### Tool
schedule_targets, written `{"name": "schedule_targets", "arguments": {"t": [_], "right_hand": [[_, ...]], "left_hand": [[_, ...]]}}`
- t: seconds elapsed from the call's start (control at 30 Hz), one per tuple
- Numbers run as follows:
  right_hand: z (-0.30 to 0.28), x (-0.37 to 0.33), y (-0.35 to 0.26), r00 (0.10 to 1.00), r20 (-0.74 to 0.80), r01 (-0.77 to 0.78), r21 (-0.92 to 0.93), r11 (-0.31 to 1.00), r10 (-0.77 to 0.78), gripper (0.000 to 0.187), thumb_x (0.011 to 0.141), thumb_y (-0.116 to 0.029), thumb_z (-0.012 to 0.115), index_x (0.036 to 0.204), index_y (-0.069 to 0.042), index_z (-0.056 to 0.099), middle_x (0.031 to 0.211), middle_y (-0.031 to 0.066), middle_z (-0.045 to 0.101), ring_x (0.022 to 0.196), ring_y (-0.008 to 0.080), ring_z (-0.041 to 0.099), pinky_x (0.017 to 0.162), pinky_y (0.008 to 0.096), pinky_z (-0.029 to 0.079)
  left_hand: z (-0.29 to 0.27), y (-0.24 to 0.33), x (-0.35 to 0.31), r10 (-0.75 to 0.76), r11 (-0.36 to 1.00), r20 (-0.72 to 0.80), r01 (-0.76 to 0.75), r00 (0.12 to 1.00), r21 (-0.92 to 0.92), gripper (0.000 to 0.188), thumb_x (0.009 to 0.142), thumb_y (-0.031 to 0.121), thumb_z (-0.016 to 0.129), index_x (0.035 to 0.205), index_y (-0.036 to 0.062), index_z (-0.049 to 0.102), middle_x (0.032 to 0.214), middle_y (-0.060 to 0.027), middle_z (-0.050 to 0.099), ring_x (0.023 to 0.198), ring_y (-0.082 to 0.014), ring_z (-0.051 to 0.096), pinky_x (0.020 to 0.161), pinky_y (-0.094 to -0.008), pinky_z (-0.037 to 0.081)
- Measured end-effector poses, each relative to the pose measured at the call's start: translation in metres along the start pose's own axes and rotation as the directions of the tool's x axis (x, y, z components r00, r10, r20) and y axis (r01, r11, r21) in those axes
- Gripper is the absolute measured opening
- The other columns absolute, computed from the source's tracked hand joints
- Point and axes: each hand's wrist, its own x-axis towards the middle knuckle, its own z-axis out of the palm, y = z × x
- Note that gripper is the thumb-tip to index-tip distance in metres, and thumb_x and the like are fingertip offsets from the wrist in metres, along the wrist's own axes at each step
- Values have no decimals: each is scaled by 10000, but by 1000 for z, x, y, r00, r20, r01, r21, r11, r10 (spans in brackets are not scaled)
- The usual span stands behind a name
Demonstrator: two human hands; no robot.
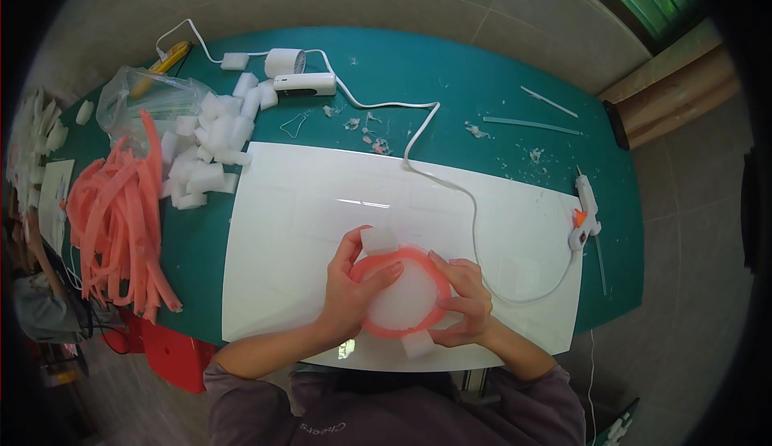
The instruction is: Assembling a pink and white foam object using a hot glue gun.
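Note:
Over the white board, both hands hold a round white foam piece (pixel 400 297) with a pink foam strip (pixel 389 332) running round its edge. A small white foam block (pixel 379 241) sits at its far edge, and another white block (pixel 417 345) is at the near edge. My left hand (pixel 351 289) grips the upper left of the rim, thumb on top and index finger beside the far block. My right hand (pixel 469 305) is closed round the right side of the rim, its lower fingers close to the near block. The undersides are hidden.
White board (pixel 289 205) lies on the green table (pixel 466 68). Pink foam strips (pixel 121 221) and white foam blocks (pixel 205 144) are heaped at left, by a clear plastic bag (pixel 145 92). A glue gun (pixel 585 209) lies at right, its cord crossing the board. Glue sticks (pixel 532 125) lie farther back.

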Motion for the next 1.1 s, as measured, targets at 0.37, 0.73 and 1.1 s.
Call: {"name": "schedule_targets", "arguments": {"t": [0.37, 0.73, 1.1], "right_hand": [[2, 3, 2, 999, -23, 26, 55, 998, -25, 521, 506, -219, 745, 901, -85, 432, 1105, 300, 459, 909, 351, 523, 771, 403, 381], [-1, 2, 0, 999, -4, 36, 26, 999, -36, 499, 521, -271, 747, 874, -86, 447, 1108, 295, 459, 897, 347, 522, 768, 399, 380], [1, 3, -9, 999, -40, 19, -14, 1000, -20, 486, 558, -344, 738, 868, -89, 464, 1101, 297, 461, 924, 347, 515, 795, 400, 363]], "left_hand": [[-1, -2, 0, 25, 1000, -12, -25, 1000, -2, 468, 713, 54, 613, 1111, 13, 370, 1014, -94, 481, 897, -163, 515, 724, -285, 469], [1, 3, -3, -19, 1000, 2, 19, 1000, -10, 492, 716, 52, 610, 1131, 19, 347, 1030, -89, 469, 926, -162, 498, 749, -289, 460], [2, 8, -6, -40, 999, 14, 40, 999, -5, 519, 714, 53, 613, 1152, 24, 336, 1046, -87, 461, 945, -164, 494, 760, -290, 459]]}}
